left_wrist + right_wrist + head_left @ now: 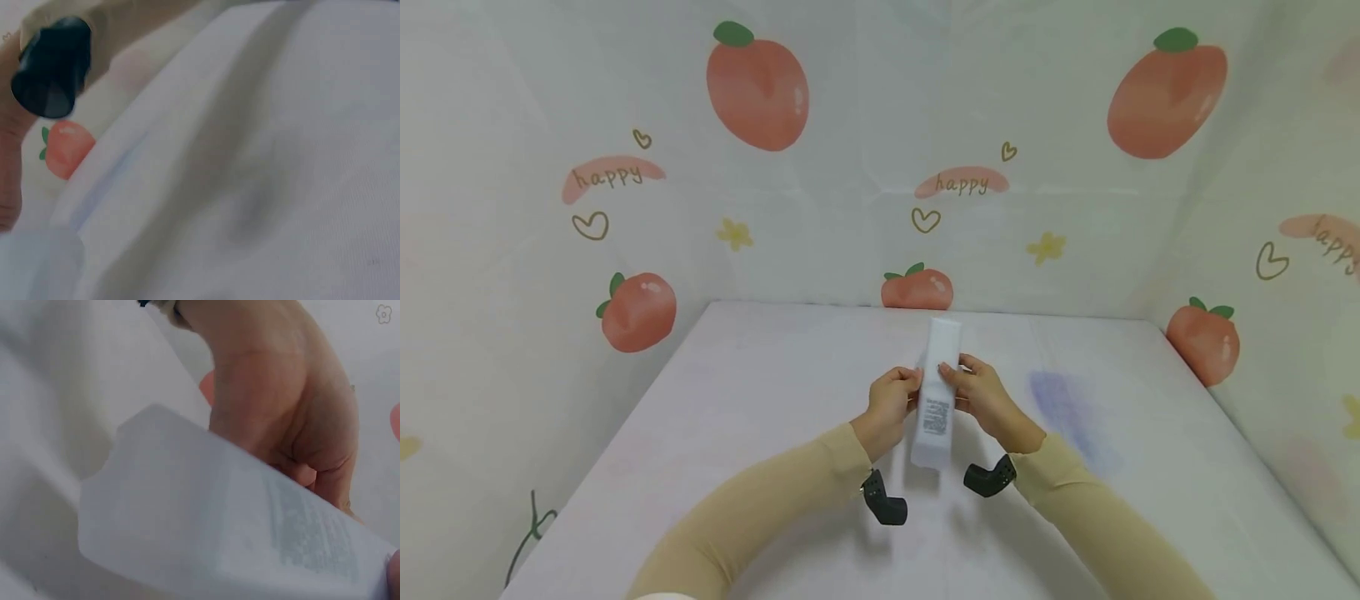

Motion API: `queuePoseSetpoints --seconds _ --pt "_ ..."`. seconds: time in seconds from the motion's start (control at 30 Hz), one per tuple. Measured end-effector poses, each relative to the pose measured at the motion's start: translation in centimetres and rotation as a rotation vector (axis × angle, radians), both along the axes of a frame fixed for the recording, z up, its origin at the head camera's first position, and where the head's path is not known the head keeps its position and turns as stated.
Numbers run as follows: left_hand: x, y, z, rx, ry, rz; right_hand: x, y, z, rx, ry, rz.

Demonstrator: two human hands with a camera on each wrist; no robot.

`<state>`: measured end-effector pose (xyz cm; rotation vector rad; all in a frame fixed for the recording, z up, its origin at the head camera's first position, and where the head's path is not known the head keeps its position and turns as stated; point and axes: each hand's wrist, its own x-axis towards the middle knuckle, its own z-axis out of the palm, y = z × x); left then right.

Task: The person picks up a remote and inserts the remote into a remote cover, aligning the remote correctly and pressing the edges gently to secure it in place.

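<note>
A long, narrow white box [938, 367] with a block of dark print near its lower end is held up over the table, tilted away from me. My left hand [889, 406] pinches its left edge, thumb and fingers bent. On the other side my right hand [992, 402] grips it, thumb lying across the front face and fingers behind. In the right wrist view the white box [187, 506] fills the lower part, its near end showing a notched flap. A corner of the box [37, 265] enters the left wrist view at lower left.
A white cloth-covered table [760, 367] spreads under the hands, with a bluish patch [1067, 408] at right. Behind hangs a white curtain [850, 125] printed with fruit. A black wrist camera [990, 477] hangs below each wrist. A dark green cord [533, 529] is at far left.
</note>
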<state>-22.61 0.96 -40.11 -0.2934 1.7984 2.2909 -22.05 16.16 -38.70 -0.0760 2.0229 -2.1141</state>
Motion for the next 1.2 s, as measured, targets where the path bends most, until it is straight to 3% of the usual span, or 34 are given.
queuePoseSetpoints --seconds 0.23,0.47,0.67,0.83,0.9,1.03,1.13,1.2 --pt "-1.1 0.6 1.0 -0.036 -0.035 0.054 -0.5 -0.6 0.2 0.107 -0.022 -0.038" --pt "-2.3 0.3 1.4 -0.017 -0.104 0.073 0.2 -1.7 0.4 0.128 -0.055 -0.062" --pt "-2.5 -0.1 1.0 0.026 -0.162 0.048 0.6 -2.2 -0.2 0.131 -0.062 -0.066" --pt "-2.3 -0.6 0.1 0.006 -0.185 -0.010 0.2 -1.7 -0.8 0.103 -0.089 -0.054" --pt "-2.1 -0.8 0.1 0.003 -0.156 -0.036 0.0 -1.3 -0.6 0.070 -0.100 -0.063" --pt "-1.8 -1.0 0.2 -0.033 -0.022 -0.098 -0.4 -0.3 -0.2 -0.006 -0.137 -0.066" --pt "-1.6 -1.3 0.3 -0.071 0.102 -0.157 -0.6 0.2 0.0 -0.045 -0.145 -0.032" --pt "-1.5 -1.5 0.4 -0.095 0.147 -0.199 -0.7 0.5 0.2 -0.066 -0.139 0.002"
